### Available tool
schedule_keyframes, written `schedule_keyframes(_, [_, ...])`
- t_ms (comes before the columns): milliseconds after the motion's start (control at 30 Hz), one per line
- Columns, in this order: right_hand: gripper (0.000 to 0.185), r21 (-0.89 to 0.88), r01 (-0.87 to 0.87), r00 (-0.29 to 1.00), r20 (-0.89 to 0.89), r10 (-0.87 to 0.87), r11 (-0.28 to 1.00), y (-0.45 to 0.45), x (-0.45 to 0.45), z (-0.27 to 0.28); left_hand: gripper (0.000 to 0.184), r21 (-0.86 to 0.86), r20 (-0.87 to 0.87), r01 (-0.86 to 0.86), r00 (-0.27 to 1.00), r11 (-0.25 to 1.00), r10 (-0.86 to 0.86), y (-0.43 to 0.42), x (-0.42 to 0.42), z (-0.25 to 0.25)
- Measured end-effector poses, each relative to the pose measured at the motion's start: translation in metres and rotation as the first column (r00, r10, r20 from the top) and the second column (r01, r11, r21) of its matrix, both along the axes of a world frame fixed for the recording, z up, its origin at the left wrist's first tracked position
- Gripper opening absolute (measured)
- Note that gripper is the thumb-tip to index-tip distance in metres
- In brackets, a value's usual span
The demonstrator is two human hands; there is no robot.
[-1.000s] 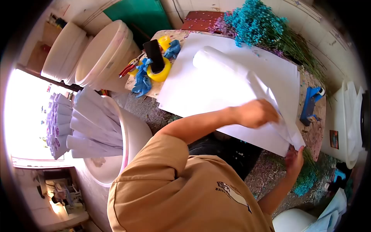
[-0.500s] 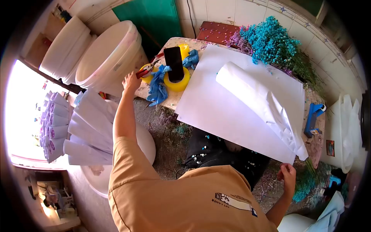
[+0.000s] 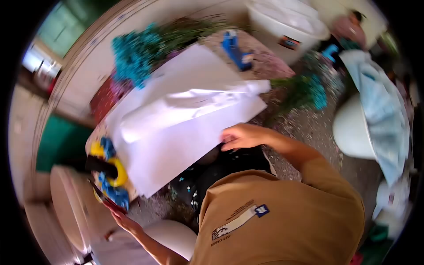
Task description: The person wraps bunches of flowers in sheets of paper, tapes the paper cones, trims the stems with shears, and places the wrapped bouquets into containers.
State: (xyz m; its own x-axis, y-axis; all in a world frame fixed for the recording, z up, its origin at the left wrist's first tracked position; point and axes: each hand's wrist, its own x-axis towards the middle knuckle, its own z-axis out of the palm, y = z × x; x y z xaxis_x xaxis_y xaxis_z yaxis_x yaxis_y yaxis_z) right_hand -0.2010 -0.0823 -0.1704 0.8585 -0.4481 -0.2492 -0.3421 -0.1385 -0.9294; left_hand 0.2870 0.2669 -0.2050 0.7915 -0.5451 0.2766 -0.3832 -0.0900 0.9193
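Note:
My left hand (image 3: 126, 221) is at the table's left corner, its fingers closed on the handles of red-handled pruning shears (image 3: 106, 198). Motion blurs this grip a little. Beside the shears lie crumpled blue ribbon (image 3: 118, 194) and a yellow tape roll (image 3: 118, 172) with a dark phone (image 3: 99, 165) leaning on it. My right hand (image 3: 242, 136) is at the near edge of a large white paper sheet (image 3: 163, 165). Its fingers are curled together, and whether they pinch anything is hidden. A rolled, creased white paper (image 3: 185, 107) lies across the sheet.
Blue flowers (image 3: 139, 53) lie behind the sheet, and more blue flowers (image 3: 316, 90) stick out past the table's right end. A blue tape dispenser (image 3: 236, 51) stands at the far right. White tubs (image 3: 355, 128) are on the floor. Another person (image 3: 349, 33) sits in the far right background.
The view has swung to the right. My left hand has closed on the shears' handles. My right hand has moved from beside the sheet's right corner to its near edge.

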Motion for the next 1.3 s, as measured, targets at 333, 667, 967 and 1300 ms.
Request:
schedule_keyframes(333, [0.054, 0.481, 0.383, 0.726, 0.371, -0.579, 0.789, 0.031, 0.043, 0.022, 0.041, 0.011, 0.033, 0.782, 0.622, 0.623, -0.782, -0.251, -0.318, 0.034])
schedule_keyframes(667, [0.031, 0.471, 0.844, 0.254, 0.074, -0.964, 0.259, -0.017, -0.244, -0.069, 0.057, 0.478, 0.702, 0.693, 0.067, 0.54, -0.709, -0.425, -0.39, 0.062])
schedule_keyframes(967, [0.012, 0.337, 0.888, 0.39, -0.196, -0.9, 0.312, -0.05, -0.405, -0.128, 0.055, 0.704, 0.534, 0.534, 0.036, 0.468, -0.845, -0.442, -0.404, 0.03])
schedule_keyframes(1300, [0.017, 0.24, 0.893, 0.44, -0.291, -0.85, 0.38, -0.056, -0.391, -0.047, 0.056, 0.528, 0.765, 0.511, 0.062, 0.679, -0.641, -0.397, -0.412, 0.02])
